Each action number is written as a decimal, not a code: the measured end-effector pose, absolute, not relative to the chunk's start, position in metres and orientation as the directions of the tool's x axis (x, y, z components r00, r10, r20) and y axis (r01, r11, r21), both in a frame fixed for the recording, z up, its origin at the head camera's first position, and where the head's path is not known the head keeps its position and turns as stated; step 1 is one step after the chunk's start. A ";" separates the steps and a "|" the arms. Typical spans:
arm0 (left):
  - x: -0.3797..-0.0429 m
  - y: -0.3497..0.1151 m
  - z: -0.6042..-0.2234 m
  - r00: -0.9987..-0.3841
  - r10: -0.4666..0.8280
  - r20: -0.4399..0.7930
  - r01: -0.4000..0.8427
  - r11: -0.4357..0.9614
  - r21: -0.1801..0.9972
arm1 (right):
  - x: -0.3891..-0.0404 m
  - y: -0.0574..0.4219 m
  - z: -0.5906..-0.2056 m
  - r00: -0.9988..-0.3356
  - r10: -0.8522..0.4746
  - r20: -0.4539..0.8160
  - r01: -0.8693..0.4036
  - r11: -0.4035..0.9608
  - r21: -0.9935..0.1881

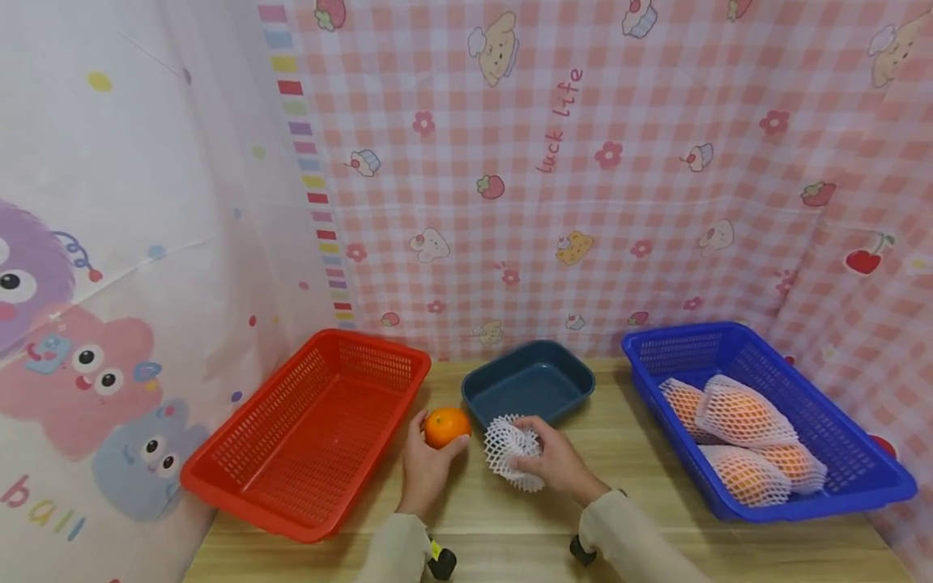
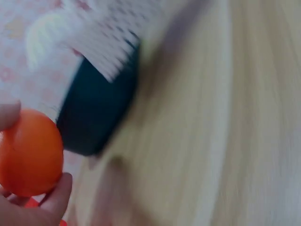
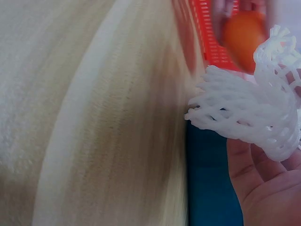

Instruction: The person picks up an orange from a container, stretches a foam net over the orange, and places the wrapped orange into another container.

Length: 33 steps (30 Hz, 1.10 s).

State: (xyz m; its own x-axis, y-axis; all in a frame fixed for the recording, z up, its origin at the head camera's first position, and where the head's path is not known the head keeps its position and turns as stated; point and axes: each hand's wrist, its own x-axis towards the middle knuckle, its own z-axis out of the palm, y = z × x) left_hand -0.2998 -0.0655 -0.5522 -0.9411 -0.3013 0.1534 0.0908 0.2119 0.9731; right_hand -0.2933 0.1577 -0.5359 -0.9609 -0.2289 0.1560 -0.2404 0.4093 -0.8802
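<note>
An orange [image 1: 447, 427] sits in the grip of my left hand [image 1: 426, 471], thumb on one side and fingers on the other, beside the red basket's near right edge. The left wrist view shows the bare, smooth orange [image 2: 32, 153] between thumb and fingers. My right hand [image 1: 557, 463] pinches a white foam fruit net [image 1: 510, 453] in front of the dark teal tray [image 1: 530, 382]. Up close in the right wrist view, the foam net [image 3: 249, 110] looks crumpled and holds no fruit.
On the left stands a red basket [image 1: 306, 429] with slotted walls and nothing inside. A blue basket [image 1: 659, 441] on the right holds several net-wrapped orange fruits [image 1: 747, 413]. Patterned cloth [image 1: 539, 210] hangs behind the wooden table [image 1: 525, 534].
</note>
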 end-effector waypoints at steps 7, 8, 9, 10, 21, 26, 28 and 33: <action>-0.294 -0.058 -0.529 -0.969 -0.236 0.078 0.105 -0.106 0.989 | -0.294 0.156 -0.540 -0.946 -0.252 0.203 -0.291 0.389 -0.874; -0.293 -0.058 -0.525 -0.974 -0.214 0.070 0.106 -0.159 0.982 | -0.294 0.156 -0.540 -0.944 -0.257 0.205 -0.295 0.387 -0.874; -0.292 -0.057 -0.521 -0.980 -0.190 0.067 0.107 -0.214 0.971 | -0.294 0.155 -0.540 -0.942 -0.262 0.208 -0.301 0.391 -0.870; -0.290 -0.056 -0.518 -0.984 -0.167 0.063 0.107 -0.266 0.958 | -0.293 0.155 -0.539 -0.941 -0.266 0.209 -0.304 0.394 -0.867; -0.277 -0.045 -0.494 -0.989 0.127 0.080 0.024 -0.393 0.919 | -0.295 0.145 -0.538 -0.929 -0.279 0.245 -0.343 0.391 -0.854; -0.276 -0.045 -0.499 -0.967 0.250 0.040 -0.049 -0.340 0.939 | -0.297 0.142 -0.534 -0.909 -0.284 0.305 -0.400 0.386 -0.831; -0.276 -0.047 -0.501 -0.957 0.290 0.011 -0.084 -0.311 0.947 | -0.297 0.142 -0.532 -0.907 -0.284 0.310 -0.407 0.405 -0.819; -0.277 -0.050 -0.504 -0.944 0.328 -0.025 -0.118 -0.267 0.957 | -0.297 0.144 -0.525 -0.909 -0.292 0.297 -0.404 0.441 -0.802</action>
